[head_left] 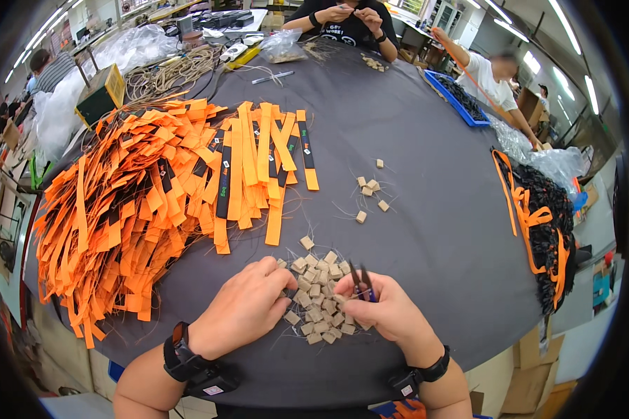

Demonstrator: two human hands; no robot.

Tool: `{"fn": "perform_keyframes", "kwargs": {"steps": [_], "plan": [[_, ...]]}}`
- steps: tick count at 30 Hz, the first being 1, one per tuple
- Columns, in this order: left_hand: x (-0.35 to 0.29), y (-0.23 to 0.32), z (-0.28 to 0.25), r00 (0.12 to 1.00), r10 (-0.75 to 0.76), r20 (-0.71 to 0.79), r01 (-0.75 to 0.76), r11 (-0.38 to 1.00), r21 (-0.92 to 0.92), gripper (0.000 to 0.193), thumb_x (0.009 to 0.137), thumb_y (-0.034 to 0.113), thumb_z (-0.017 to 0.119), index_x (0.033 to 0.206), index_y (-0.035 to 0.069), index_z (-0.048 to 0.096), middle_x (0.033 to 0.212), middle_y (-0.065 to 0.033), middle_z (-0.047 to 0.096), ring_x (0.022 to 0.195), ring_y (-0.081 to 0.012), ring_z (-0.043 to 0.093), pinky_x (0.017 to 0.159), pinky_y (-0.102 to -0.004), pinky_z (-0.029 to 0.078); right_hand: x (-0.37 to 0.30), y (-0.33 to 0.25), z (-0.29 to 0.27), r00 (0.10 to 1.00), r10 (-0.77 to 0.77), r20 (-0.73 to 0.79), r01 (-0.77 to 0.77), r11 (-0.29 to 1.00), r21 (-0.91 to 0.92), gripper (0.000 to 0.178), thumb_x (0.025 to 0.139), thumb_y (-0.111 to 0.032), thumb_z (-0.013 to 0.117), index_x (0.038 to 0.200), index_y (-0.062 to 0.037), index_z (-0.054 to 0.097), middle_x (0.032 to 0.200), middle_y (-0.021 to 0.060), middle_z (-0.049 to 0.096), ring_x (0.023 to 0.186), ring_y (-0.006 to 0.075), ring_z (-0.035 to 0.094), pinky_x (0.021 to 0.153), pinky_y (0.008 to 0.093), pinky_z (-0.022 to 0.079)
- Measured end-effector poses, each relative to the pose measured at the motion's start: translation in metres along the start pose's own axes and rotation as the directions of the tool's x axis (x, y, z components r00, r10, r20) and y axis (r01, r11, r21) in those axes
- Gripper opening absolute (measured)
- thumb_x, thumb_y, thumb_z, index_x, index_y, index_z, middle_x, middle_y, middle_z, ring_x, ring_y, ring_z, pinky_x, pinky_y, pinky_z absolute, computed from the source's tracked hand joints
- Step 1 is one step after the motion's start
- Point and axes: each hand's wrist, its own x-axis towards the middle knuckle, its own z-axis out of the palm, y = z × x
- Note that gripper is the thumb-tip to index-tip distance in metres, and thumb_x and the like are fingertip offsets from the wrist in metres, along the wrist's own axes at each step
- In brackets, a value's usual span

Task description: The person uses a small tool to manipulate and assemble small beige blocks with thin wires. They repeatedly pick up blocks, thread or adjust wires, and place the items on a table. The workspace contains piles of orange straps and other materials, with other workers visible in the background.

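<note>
A pile of small tan blocks with thin pale threads lies on the dark table in front of me. My right hand is closed around thread snips at the pile's right edge, their dark blades pointing away from me. Its thumb and forefinger also meet over the blocks, perhaps on one of them. At the left edge of the pile, my left hand has its fingers curled and pinched together; what they hold, if anything, is too small or hidden.
Orange and black webbing straps are heaped on the left. Several loose blocks lie beyond the pile. Black and orange straps line the right edge, near a blue tray. Two people work across the table.
</note>
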Motion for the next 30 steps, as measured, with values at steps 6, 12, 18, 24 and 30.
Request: {"fn": "perform_keyframes", "kwargs": {"steps": [6, 12, 18, 24, 30], "plan": [[-0.002, 0.014, 0.008, 0.999, -0.039, -0.016, 0.028, 0.905, -0.424, 0.022, 0.083, 0.003, 0.069, 0.105, 0.001, 0.063, 0.085, -0.0079, 0.064, 0.074, -0.0128, 0.065, 0.064, -0.0252, 0.051, 0.002, 0.01, -0.004, 0.983, -0.042, 0.18, -0.042, 0.9, 0.434, 0.032, 0.089, -0.006, 0.063, 0.117, 0.0014, 0.051, 0.091, 0.0076, 0.062, 0.053, 0.004, 0.038, 0.047, 0.0198, 0.03], [-0.008, 0.029, 0.015, 0.988, -0.046, -0.146, -0.042, 0.837, -0.545, 0.027, 0.081, 0.004, 0.073, 0.106, -0.002, 0.064, 0.092, -0.0102, 0.067, 0.079, -0.0142, 0.067, 0.07, -0.0245, 0.053, -0.003, 0.013, 0.012, 0.996, -0.069, 0.061, 0.046, 0.944, 0.327, 0.031, 0.086, -0.004, 0.067, 0.113, 0.0, 0.054, 0.091, 0.0064, 0.064, 0.056, 0.0038, 0.043, 0.046, 0.0192, 0.031], [-0.009, 0.029, 0.016, 0.983, 0.035, -0.18, -0.11, 0.897, -0.428, 0.026, 0.08, 0.003, 0.073, 0.105, -0.001, 0.065, 0.092, -0.0107, 0.066, 0.079, -0.0167, 0.067, 0.071, -0.0262, 0.055, -0.007, 0.011, 0.032, 0.948, -0.28, -0.153, 0.281, 0.96, -0.016, 0.017, 0.085, -0.002, 0.068, 0.101, 0.0008, 0.063, 0.088, 0.0032, 0.065, 0.072, 0.0065, 0.059, 0.062, 0.0186, 0.046], [-0.008, 0.031, 0.016, 0.972, 0.082, -0.218, -0.155, 0.927, -0.34, 0.028, 0.079, 0.002, 0.072, 0.106, 0.0, 0.065, 0.092, -0.0109, 0.066, 0.079, -0.0182, 0.067, 0.071, -0.0269, 0.055, -0.009, 0.012, 0.036, 0.885, -0.422, -0.197, 0.38, 0.899, -0.218, 0.013, 0.085, 0.0, 0.068, 0.098, 0.0019, 0.065, 0.088, 0.0035, 0.067, 0.076, 0.0057, 0.06, 0.067, 0.0188, 0.048], [-0.006, 0.034, 0.016, 0.96, 0.153, -0.234, -0.212, 0.944, -0.251, 0.03, 0.08, -0.001, 0.069, 0.109, 0.001, 0.065, 0.093, -0.0102, 0.066, 0.079, -0.0186, 0.067, 0.07, -0.0282, 0.054, -0.012, 0.015, 0.037, 0.857, -0.458, -0.238, 0.37, 0.866, -0.335, 0.013, 0.083, 0.002, 0.068, 0.096, 0.0026, 0.064, 0.088, 0.0058, 0.067, 0.077, 0.0075, 0.061, 0.068, 0.0208, 0.05]]}}
